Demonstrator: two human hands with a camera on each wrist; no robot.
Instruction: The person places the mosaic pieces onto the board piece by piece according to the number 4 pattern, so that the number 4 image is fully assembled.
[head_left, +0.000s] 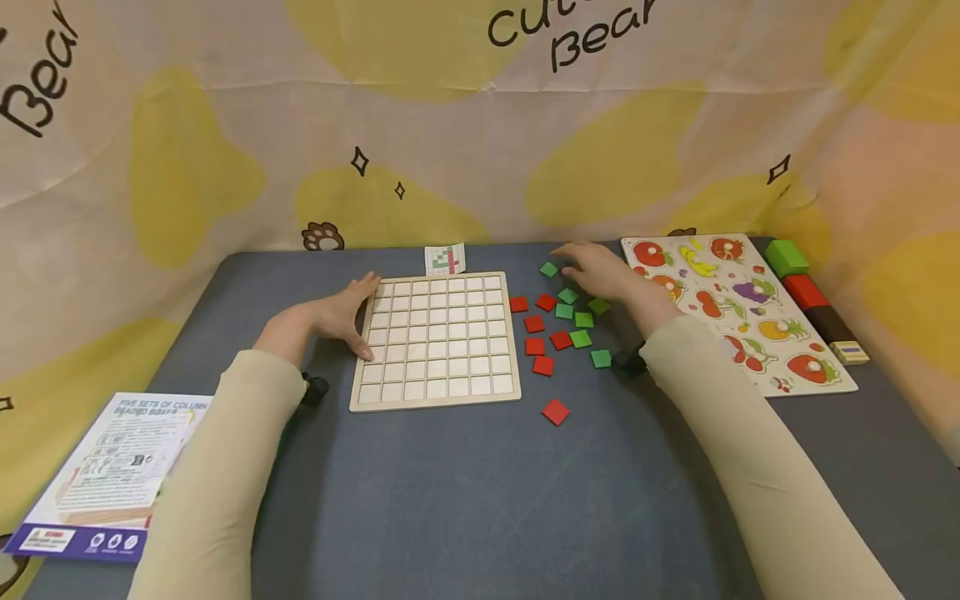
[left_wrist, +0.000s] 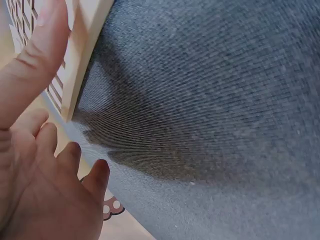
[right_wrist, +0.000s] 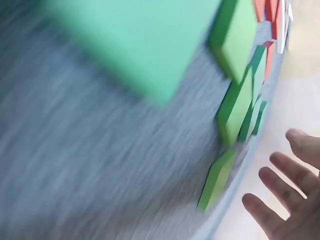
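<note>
A pale wooden grid board (head_left: 438,405) with white square cells lies on the dark table in the head view. My left hand (head_left: 333,315) rests at its left edge, thumb over the frame and the other fingers straight; the left wrist view shows the thumb (left_wrist: 42,55) on the board. To the right of the board are scattered red square tiles (head_left: 534,323) and green square tiles (head_left: 583,319). Over the far green tiles my right hand (head_left: 603,271) hovers with its fingers spread and no tile visible in it. In the right wrist view, a green tile (right_wrist: 135,40) looms blurred and close.
A small card (head_left: 446,260) with a coloured grid pattern lies behind the board. At the right is a fruit puzzle board (head_left: 757,321), beside a row of blocks including a green one (head_left: 787,258). A printed box or booklet (head_left: 112,467) lies at the left edge.
</note>
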